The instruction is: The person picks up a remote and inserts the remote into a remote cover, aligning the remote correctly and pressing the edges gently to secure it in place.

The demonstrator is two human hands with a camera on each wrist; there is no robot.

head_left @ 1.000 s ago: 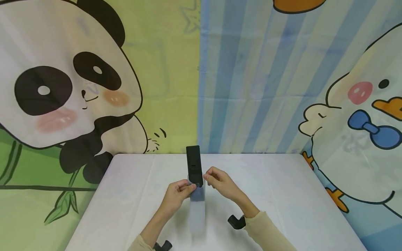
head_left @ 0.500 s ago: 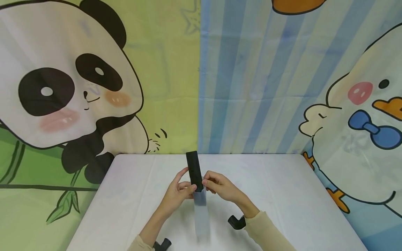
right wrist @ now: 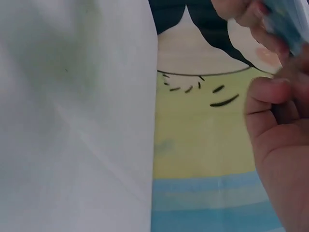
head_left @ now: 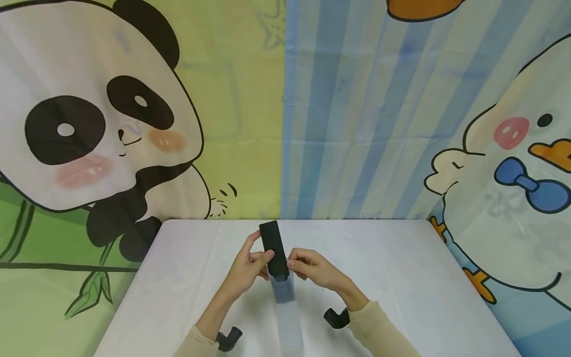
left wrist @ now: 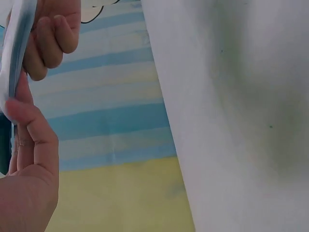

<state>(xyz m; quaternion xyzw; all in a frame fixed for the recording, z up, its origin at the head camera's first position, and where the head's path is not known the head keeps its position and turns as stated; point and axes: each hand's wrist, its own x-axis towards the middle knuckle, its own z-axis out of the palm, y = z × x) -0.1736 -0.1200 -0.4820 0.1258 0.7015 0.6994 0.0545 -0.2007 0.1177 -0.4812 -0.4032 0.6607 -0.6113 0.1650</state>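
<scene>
A slim black oblong bar [head_left: 273, 248] stands tilted, its lower end at the mouth of a long translucent plastic sleeve [head_left: 287, 317]. My left hand [head_left: 245, 267] holds the bar from the left, its thumb on the front face. From the right, my right hand [head_left: 314, 267] pinches the sleeve's upper edge with thumb and curled fingers. In the left wrist view the sleeve [left wrist: 17, 48] runs along the left edge between both hands. The right wrist view shows only a bluish piece of the sleeve [right wrist: 287, 21]. What kind of thing the bar is, I cannot tell.
A white-covered table [head_left: 379, 277] lies beneath the hands. Behind it hangs a printed cloth backdrop [head_left: 357, 124] with a panda and a duck. A black wrist mount [head_left: 336, 318] sits by the right cuff, another black mount [head_left: 229, 339] by the left.
The bar and sleeve have come down and nearer to me, the bar leaning left. My left thumb has shifted higher up the bar's face. My right hand has dropped slightly, staying at the sleeve's edge.
</scene>
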